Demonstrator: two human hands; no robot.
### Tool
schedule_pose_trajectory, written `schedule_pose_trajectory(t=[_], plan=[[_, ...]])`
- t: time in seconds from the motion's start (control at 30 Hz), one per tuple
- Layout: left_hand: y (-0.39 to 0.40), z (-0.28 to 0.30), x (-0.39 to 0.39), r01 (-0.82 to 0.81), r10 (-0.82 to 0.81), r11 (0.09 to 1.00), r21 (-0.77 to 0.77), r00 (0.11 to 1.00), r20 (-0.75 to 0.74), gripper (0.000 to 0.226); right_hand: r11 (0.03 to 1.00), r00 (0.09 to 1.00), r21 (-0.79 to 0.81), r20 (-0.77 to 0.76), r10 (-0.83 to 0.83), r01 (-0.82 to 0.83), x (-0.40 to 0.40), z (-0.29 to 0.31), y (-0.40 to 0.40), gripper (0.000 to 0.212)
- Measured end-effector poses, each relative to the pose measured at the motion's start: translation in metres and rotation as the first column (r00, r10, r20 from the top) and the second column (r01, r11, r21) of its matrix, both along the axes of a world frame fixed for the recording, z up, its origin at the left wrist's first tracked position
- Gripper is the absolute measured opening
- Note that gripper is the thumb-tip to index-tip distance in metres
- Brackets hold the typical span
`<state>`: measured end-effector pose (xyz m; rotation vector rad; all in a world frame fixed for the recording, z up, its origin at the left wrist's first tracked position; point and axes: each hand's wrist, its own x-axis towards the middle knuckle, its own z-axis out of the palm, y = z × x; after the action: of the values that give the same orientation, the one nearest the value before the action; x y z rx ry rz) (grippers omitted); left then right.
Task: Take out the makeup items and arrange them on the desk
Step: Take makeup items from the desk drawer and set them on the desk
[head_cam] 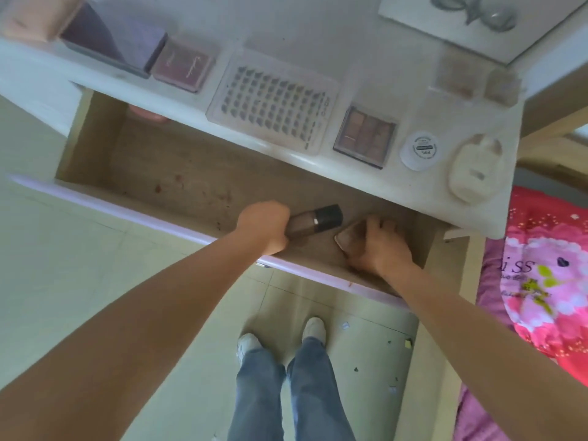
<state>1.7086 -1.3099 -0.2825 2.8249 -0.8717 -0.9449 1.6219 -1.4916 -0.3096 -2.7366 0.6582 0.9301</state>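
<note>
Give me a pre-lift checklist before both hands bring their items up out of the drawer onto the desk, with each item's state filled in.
1. Left hand grips the dark-capped bottle: ok.
2. Right hand has a firm hold on the flat compact: cannot tell, fingers cover it.
3. Drawer open wide enough to lift out: ok.
4. Bottle cap on: ok.
5. Bare spot on the desk for two more items: ok, behind the eyeshadow palette.
</note>
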Motion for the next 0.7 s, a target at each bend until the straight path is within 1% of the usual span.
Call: schedule_pose_trajectory(t=[0.03, 0.1, 0.17, 0.23, 0.3, 0.37, 0.43, 0.5, 0.57, 0.6, 0.67, 0.7], plan=[[0.007, 0.005, 0.002, 0.003, -0.003, 1.000, -0.017, 1.000, -0.003, 0.026, 0.999, 0.999, -0.025, 0.007, 0.035, -0.035, 0.000, -0.003, 0.003, 0.081], [0.021, 0.014, 0.007, 0.021, -0.021, 0.999, -0.047, 1.000, 0.005, 0.029, 0.995, 0.998, -0.078, 0.036, 0.057, -0.054, 0.003, -0.011, 0.010, 0.075], [0.032, 0.023, 0.010, 0.021, -0.020, 0.997, -0.074, 1.000, 0.015, 0.028, 0.989, 0.996, -0.125, 0.049, 0.080, -0.073, 0.007, -0.015, 0.017, 0.074], [0.040, 0.034, 0.011, -0.014, 0.016, 0.994, -0.112, 1.000, 0.018, 0.023, 0.986, 0.993, -0.135, 0.041, 0.106, -0.100, 0.009, -0.015, 0.019, 0.076], [0.044, 0.047, 0.011, -0.055, 0.057, 0.984, -0.170, 0.998, 0.010, 0.023, 0.990, 0.995, -0.108, 0.037, 0.093, -0.088, 0.008, -0.010, 0.019, 0.077], [0.043, 0.059, 0.013, -0.099, 0.100, 0.963, -0.249, 0.995, -0.011, 0.025, 0.998, 0.999, -0.042, 0.035, 0.041, -0.040, 0.006, 0.004, 0.019, 0.078], [0.040, 0.073, 0.016, -0.165, 0.154, 0.927, -0.336, 0.986, -0.058, 0.027, 0.995, 0.999, 0.092, 0.037, -0.033, 0.030, 0.003, 0.028, 0.018, 0.076], [0.032, 0.088, 0.021, -0.263, 0.225, 0.865, -0.426, 0.964, -0.139, 0.022, 0.967, 0.993, 0.243, 0.070, -0.091, 0.071, -0.003, 0.063, 0.014, 0.067], [0.019, 0.103, 0.029, -0.374, 0.292, 0.791, -0.485, 0.926, -0.239, 0.016, 0.931, 0.986, 0.363, 0.140, -0.089, 0.033, -0.008, 0.103, 0.008, 0.056], [0.011, 0.110, 0.035, -0.426, 0.321, 0.755, -0.499, 0.903, -0.285, 0.018, 0.916, 0.979, 0.402, 0.185, -0.086, 0.005, -0.006, 0.124, 0.004, 0.051], [-0.008, 0.120, 0.049, -0.527, 0.378, 0.680, -0.509, 0.848, -0.372, 0.017, 0.904, 0.951, 0.426, 0.294, -0.100, -0.037, 0.009, 0.160, -0.009, 0.047], [-0.018, 0.124, 0.058, -0.569, 0.408, 0.649, -0.504, 0.820, -0.400, 0.016, 0.911, 0.930, 0.410, 0.352, -0.108, -0.049, 0.021, 0.172, -0.018, 0.047]])
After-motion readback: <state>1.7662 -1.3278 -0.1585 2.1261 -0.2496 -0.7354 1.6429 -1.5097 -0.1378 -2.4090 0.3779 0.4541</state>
